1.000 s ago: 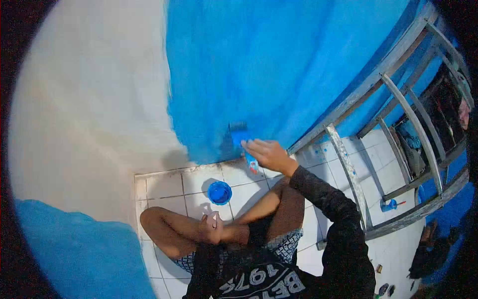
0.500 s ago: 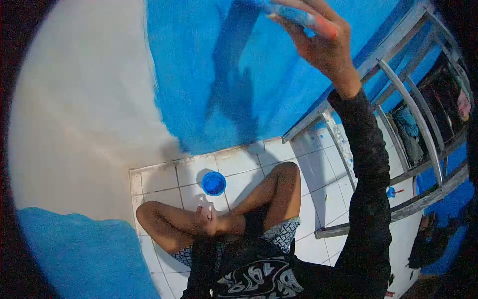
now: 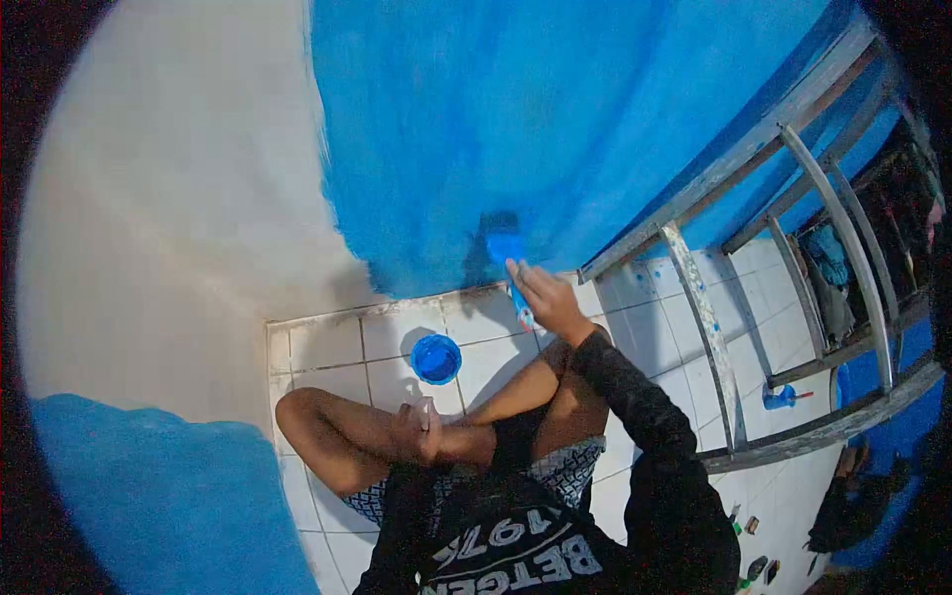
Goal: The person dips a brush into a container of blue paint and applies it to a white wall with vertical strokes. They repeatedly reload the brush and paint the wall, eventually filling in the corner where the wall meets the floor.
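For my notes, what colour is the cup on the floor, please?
The cup is blue; head view.

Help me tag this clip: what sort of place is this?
Probably a room indoors being repainted: the right hand presses a roller to a wall part blue, part bare; a pot of blue paint sits on the tiled floor; a spattered ladder leans nearby.

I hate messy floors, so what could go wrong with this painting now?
The paint roller in the right hand is very low on the blue wall, so it might smear the white floor tiles. The open paint cup stands just in front of the person's legs; a shuffle could tip it.
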Motion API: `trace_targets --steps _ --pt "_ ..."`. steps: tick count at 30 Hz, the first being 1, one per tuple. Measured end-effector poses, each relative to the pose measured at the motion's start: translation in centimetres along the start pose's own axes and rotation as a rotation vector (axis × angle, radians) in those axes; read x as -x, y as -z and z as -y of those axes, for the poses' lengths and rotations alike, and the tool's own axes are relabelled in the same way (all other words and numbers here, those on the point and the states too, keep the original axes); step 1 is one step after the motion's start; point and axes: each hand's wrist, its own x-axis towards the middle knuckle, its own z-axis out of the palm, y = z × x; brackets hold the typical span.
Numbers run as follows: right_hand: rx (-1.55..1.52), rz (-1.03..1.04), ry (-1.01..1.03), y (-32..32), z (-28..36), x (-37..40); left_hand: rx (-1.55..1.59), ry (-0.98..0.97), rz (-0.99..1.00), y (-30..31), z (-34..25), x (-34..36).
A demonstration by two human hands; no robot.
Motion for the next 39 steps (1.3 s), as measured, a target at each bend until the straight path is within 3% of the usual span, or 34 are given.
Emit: trace_targets --steps 1,3,4,6,10,12,14,15,17,20,22,23,25,27,28,30,34,37,39 --pt "-0.004 -0.003 -0.003 -1.4 -0.1 1.4 -0.004 -0.002 0.003 -0.1 -0.5 0.4" --pt "-0.017 0.027 0.011 -3.0 0.2 3.0 -0.432 0.193 0.200 0.4 -1.2 0.9" --pt "-0.026 0.027 0.011 -3.2 0.4 3.5 -0.440 0.196 0.204 1.1 -1.4 0.8" --pt "-0.095 0.179 -0.074 -2.4 0.5 4.1 -0.161 0.592 0.414 2.8 -3.4 -1.7" --pt "-0.186 0.310 -0.089 1.4 -1.9 1.7 -0.276 0.233 0.244 0.1 2.7 5.9" --pt "-0.178 0.210 -0.050 4.5 -4.5 -1.0 -0.806 0.103 0.049 -2.8 6.5 12.0" --pt "-0.227 0.084 -0.070 8.4 -7.2 -5.2 -0.363 0.225 0.273 0.5 1.4 4.4" --pt "-0.270 0.179 -0.270 11.4 -7.6 -7.1 -0.155 0.320 0.363 2.3 -1.6 -0.1" --pt "-0.146 -0.097 -0.017 15.6 -9.0 -10.7 -0.155 0.328 0.383 2.2 -1.2 0.1" --pt "-0.026 -0.213 0.115 21.3 -8.7 -14.4 -0.253 0.320 0.396 1.1 0.6 2.2" --pt "0.169 -0.451 0.255 22.9 -9.3 -14.8 -0.350 0.303 0.395 1.2 0.0 1.6" --pt "0.272 -0.549 0.258 22.4 -9.0 -14.8 -0.247 0.284 0.432 2.1 -0.8 0.2" --pt "0.297 -0.550 0.219 20.0 -9.3 -13.4 -0.148 0.260 0.465 2.4 -0.6 -0.8" --pt "0.348 -0.521 0.175 15.9 -10.2 -11.2 -0.235 -0.408 0.303 2.4 1.2 -0.5" --pt "0.316 -0.475 0.112 14.1 -9.9 -9.8 -0.241 -0.410 0.308 2.6 0.5 -0.7" --pt "0.209 -0.385 0.001 10.8 -8.5 -6.5 -0.221 0.214 0.437 2.8 -2.2 -1.1" --pt "0.026 -0.156 -0.215 3.4 -4.6 2.4 -0.157 0.104 0.453 3.1 -1.4 -0.9" --pt "-0.058 0.046 -0.249 -1.5 -3.1 8.2 -0.272 0.218 0.535 2.6 -0.5 -0.3" --pt "-0.079 0.071 -0.237 -1.9 -2.1 9.2 -0.209 -0.364 0.433 2.5 1.0 -0.9"
